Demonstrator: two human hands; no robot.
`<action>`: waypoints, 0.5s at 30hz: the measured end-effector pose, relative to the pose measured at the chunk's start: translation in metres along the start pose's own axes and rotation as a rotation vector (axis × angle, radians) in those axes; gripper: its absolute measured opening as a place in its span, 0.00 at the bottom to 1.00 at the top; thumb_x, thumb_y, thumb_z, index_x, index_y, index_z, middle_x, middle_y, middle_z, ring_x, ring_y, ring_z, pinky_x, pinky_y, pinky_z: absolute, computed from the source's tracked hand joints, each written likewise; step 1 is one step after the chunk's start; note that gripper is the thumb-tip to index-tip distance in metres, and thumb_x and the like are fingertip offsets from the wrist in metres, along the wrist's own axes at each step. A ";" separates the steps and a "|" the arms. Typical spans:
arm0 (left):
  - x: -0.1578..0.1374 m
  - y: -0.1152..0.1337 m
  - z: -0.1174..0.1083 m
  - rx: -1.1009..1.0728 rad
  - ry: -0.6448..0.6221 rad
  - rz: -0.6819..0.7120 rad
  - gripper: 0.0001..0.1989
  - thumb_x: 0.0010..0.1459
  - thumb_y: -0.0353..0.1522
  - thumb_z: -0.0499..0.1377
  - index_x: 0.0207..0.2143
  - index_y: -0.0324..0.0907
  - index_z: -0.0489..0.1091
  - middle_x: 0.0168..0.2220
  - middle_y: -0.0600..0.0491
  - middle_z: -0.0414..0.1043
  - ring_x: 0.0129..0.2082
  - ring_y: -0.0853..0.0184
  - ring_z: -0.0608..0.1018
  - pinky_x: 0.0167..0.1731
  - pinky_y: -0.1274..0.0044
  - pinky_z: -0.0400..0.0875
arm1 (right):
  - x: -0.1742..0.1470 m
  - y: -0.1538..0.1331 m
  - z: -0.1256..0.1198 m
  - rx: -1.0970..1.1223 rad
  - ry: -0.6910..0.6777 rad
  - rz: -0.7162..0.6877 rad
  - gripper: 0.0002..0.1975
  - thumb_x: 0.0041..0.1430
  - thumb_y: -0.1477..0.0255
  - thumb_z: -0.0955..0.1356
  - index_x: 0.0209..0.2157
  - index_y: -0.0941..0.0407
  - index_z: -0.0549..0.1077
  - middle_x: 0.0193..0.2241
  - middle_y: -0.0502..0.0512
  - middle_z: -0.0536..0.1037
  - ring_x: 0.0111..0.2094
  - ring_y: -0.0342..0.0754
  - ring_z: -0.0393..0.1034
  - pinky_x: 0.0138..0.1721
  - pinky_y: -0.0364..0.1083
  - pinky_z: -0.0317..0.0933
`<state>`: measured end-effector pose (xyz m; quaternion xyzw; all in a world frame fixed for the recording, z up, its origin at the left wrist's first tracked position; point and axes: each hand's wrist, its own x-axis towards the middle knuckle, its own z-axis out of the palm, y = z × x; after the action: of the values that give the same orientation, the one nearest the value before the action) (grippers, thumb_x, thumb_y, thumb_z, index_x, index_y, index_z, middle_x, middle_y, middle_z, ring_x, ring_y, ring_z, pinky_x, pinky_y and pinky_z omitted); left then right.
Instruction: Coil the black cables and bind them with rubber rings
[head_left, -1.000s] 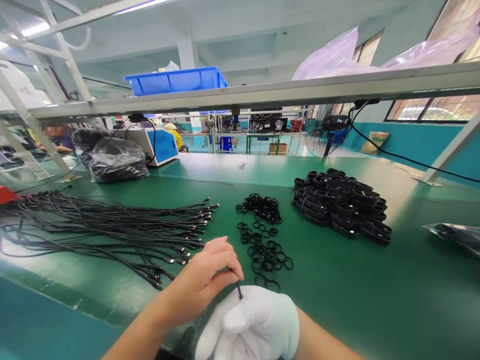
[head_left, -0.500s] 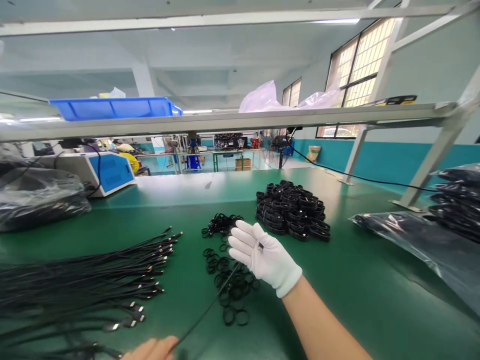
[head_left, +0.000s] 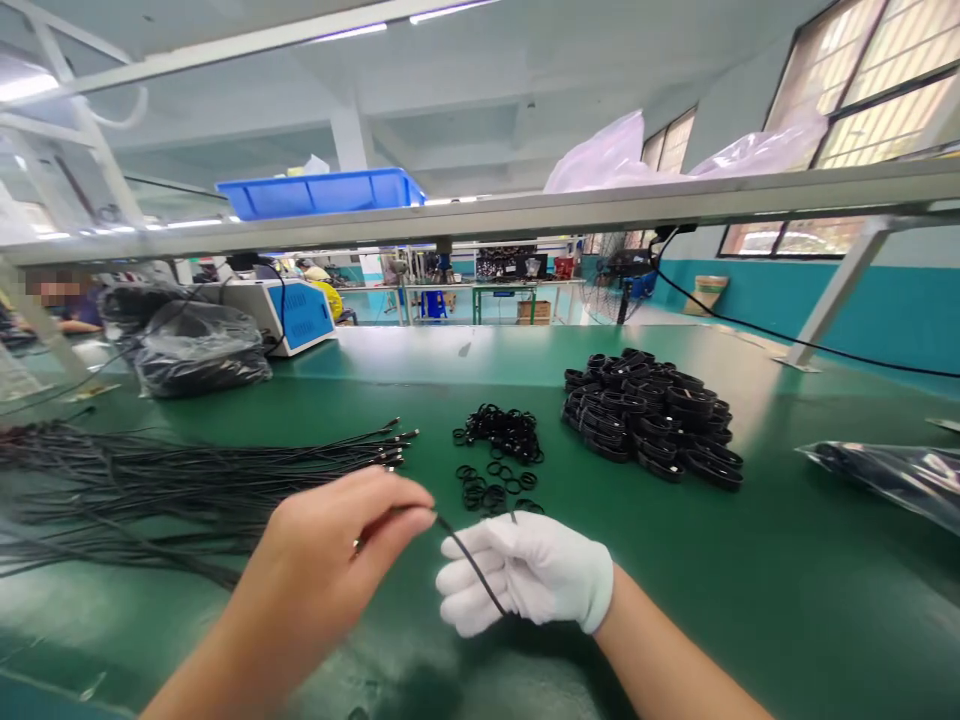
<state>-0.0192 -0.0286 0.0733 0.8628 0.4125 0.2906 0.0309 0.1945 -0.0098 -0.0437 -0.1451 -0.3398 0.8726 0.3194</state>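
A black cable (head_left: pixel 474 566) runs between my two hands above the table. My left hand (head_left: pixel 341 550), bare, is closed in a pinch of thumb and forefinger on the cable. In a white glove, my right hand (head_left: pixel 529 572) is palm up, its fingers curled and the cable lying across them, with the thumb folded over it. The cable's plug ends cannot be made out in the hands. Just beyond my right hand lie loose black rings (head_left: pixel 487 490) and a heap of small black rings (head_left: pixel 501 432). Many straight black cables (head_left: pixel 187 465) lie to the left.
A pile of coiled black cables (head_left: pixel 649 415) sits at the right on the green table (head_left: pixel 420 395). Plastic-bagged goods (head_left: pixel 892 478) lie farther right. A filled bag (head_left: pixel 201 345) and a blue-and-white machine (head_left: pixel 300 315) stand back left. A shelf (head_left: pixel 480 222) carries a blue tray (head_left: pixel 322 192).
My left hand has risen from the bottom edge to beside the right hand. The right hand has curled around the cable and moved lower. The view has swung left.
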 end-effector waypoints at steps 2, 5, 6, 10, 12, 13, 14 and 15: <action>0.026 -0.002 0.000 -0.072 -0.060 -0.126 0.09 0.58 0.37 0.54 0.31 0.46 0.73 0.29 0.60 0.75 0.27 0.72 0.73 0.29 0.81 0.63 | 0.000 0.008 0.009 0.002 -0.110 0.077 0.27 0.50 0.60 0.70 0.47 0.64 0.69 0.42 0.68 0.75 0.43 0.59 0.72 0.46 0.60 0.58; 0.050 -0.015 0.021 -0.117 -0.110 -0.209 0.10 0.57 0.38 0.54 0.31 0.44 0.72 0.28 0.59 0.74 0.28 0.70 0.72 0.30 0.80 0.62 | 0.003 0.017 0.020 0.013 -0.184 0.141 0.29 0.48 0.60 0.71 0.48 0.64 0.68 0.41 0.68 0.76 0.42 0.60 0.72 0.42 0.58 0.60; 0.054 -0.021 0.032 -0.120 -0.133 -0.218 0.11 0.57 0.39 0.53 0.30 0.44 0.72 0.27 0.59 0.73 0.28 0.69 0.72 0.29 0.80 0.61 | 0.004 0.019 0.023 0.013 -0.187 0.139 0.30 0.47 0.61 0.72 0.48 0.64 0.68 0.40 0.67 0.76 0.41 0.59 0.72 0.41 0.58 0.61; 0.043 -0.045 0.077 -0.130 -0.310 -0.234 0.15 0.57 0.38 0.51 0.25 0.42 0.73 0.22 0.57 0.72 0.24 0.68 0.72 0.23 0.79 0.61 | 0.003 0.011 0.027 0.061 -0.177 -0.033 0.26 0.47 0.65 0.73 0.47 0.62 0.69 0.35 0.60 0.76 0.35 0.53 0.73 0.37 0.53 0.62; 0.022 -0.052 0.093 -0.117 -0.399 -0.225 0.18 0.58 0.35 0.49 0.21 0.41 0.72 0.19 0.56 0.71 0.22 0.67 0.73 0.22 0.79 0.62 | 0.000 -0.004 0.025 0.172 -0.160 -0.206 0.20 0.47 0.67 0.73 0.42 0.60 0.70 0.28 0.51 0.72 0.28 0.43 0.68 0.31 0.45 0.59; 0.008 -0.054 0.098 -0.096 -0.414 -0.224 0.18 0.58 0.34 0.47 0.21 0.42 0.72 0.20 0.55 0.73 0.23 0.66 0.74 0.23 0.79 0.63 | -0.003 -0.013 0.023 0.222 -0.133 -0.298 0.17 0.48 0.68 0.73 0.39 0.59 0.70 0.25 0.47 0.69 0.25 0.40 0.65 0.29 0.42 0.57; -0.006 -0.056 0.101 -0.070 -0.410 -0.219 0.17 0.59 0.33 0.46 0.25 0.42 0.72 0.25 0.54 0.75 0.27 0.65 0.76 0.27 0.79 0.65 | -0.006 -0.021 0.021 0.249 -0.091 -0.381 0.14 0.49 0.68 0.72 0.36 0.59 0.70 0.23 0.45 0.67 0.24 0.38 0.62 0.28 0.41 0.56; -0.020 -0.058 0.103 -0.025 -0.388 -0.214 0.17 0.60 0.33 0.45 0.28 0.43 0.72 0.28 0.53 0.76 0.30 0.65 0.77 0.30 0.79 0.66 | -0.009 -0.029 0.018 0.247 -0.032 -0.448 0.12 0.51 0.68 0.72 0.35 0.58 0.70 0.23 0.45 0.66 0.24 0.38 0.60 0.29 0.42 0.56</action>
<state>-0.0149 0.0138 -0.0390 0.8534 0.4845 0.1192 0.1510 0.2057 -0.0082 -0.0101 -0.0121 -0.2592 0.8172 0.5146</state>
